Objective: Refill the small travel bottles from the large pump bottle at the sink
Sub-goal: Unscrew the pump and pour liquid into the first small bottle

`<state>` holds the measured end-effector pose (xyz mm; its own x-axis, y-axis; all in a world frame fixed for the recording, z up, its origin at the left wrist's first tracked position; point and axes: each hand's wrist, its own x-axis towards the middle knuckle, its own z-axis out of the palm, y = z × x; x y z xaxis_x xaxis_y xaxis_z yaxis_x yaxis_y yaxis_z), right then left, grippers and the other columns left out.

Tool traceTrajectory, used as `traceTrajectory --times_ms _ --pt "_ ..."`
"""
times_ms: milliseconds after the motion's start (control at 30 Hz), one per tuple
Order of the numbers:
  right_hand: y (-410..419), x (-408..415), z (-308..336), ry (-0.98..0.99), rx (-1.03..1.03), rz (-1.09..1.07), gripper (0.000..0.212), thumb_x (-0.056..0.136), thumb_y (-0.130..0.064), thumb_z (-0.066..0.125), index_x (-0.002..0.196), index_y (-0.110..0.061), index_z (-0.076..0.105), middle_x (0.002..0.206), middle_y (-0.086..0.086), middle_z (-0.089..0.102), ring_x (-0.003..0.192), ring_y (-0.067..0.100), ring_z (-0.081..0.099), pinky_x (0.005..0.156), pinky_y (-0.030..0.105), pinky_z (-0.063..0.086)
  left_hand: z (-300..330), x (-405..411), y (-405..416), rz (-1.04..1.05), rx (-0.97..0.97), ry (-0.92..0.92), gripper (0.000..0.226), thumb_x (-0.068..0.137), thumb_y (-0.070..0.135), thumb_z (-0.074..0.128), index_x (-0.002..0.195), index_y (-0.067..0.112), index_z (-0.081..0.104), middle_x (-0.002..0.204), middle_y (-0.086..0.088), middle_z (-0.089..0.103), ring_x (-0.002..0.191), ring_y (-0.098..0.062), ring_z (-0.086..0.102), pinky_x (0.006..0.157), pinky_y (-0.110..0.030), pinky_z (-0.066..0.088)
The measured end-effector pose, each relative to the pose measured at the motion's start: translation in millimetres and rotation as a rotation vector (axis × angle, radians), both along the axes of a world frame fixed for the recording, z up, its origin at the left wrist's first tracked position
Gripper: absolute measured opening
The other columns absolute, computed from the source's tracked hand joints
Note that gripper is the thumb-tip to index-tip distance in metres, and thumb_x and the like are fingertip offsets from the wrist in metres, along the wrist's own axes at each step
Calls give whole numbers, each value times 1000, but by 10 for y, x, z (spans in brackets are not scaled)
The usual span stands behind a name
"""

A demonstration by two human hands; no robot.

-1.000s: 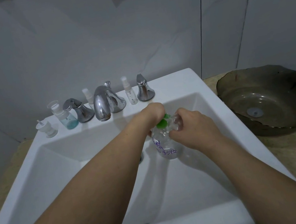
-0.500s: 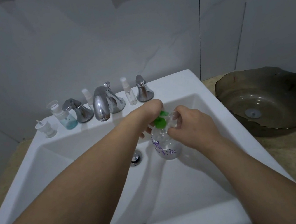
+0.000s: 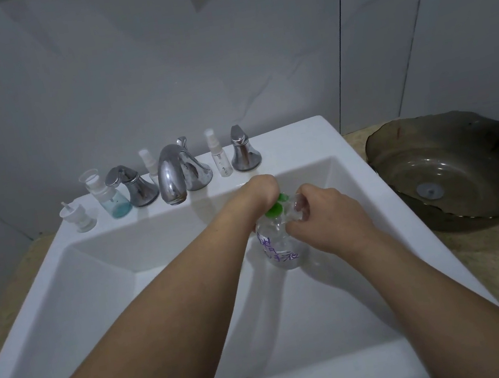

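1. Fingers (image 3: 301,205) of my right hand (image 3: 328,222) are curled round a small clear travel bottle (image 3: 295,206), held tipped against the green pump head (image 3: 275,208).
2. Left hand (image 3: 260,190) sits bent over the pump head; its fingers are hidden behind the wrist, so I cannot tell whether they press or grip.
3. Compared with a second ago, both hands and bottles lie almost unchanged; I judge dispensing to be in progress, with no visible fill yet.
4. Large pump bottle (image 3: 278,248): clear, nearly colourless contents, purple handwriting on its side, standing in the sink (image 3: 315,139) basin toward the right wall.
5. On the rear ledge by the faucet (image 3: 171,178): two slim spray bottles (image 3: 220,157), a blue-tinted bottle (image 3: 110,197) and a loose pump cap (image 3: 77,214), untouched.
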<state>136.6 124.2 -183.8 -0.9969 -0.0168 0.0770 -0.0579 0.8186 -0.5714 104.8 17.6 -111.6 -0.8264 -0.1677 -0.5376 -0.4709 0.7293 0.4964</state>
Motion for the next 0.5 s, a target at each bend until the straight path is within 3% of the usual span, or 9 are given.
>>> traceTrajectory --times_ms 167,233,367,500 --pt "5 -6 7 3 2 1 27 73 -41 63 93 -27 52 86 -7 64 85 19 60 69 30 42 2 7 -6 12 16 3 31 97 0 28 75 1 50 106 -23 57 110 -43 59 82 -51 49" --pt "3 -2 17 22 14 2 27 73 -41 63 93 -27 51 87 -7 64 85 19 60 70 31 44 -35 -36 -35 26 53 -3 28 96 8 29 75 3 48 106 -19 58 103 -40 60 74 -45 50" --pt "-7 1 50 58 -13 -13 26 73 -39 63 92 -29 49 89 -8 64 87 20 59 73 31 43 -23 -91 -127 -2 76 -19 32 85 34 36 87 11 58 104 -11 65 90 -33 62 90 -48 46" --pt "-12 4 58 89 -21 -18 27 73 -40 63 93 -29 48 90 -7 65 89 20 59 73 30 41 16 -122 -172 -40 71 -37 35 85 40 37 88 13 59 99 -8 67 88 -32 64 87 -47 46"
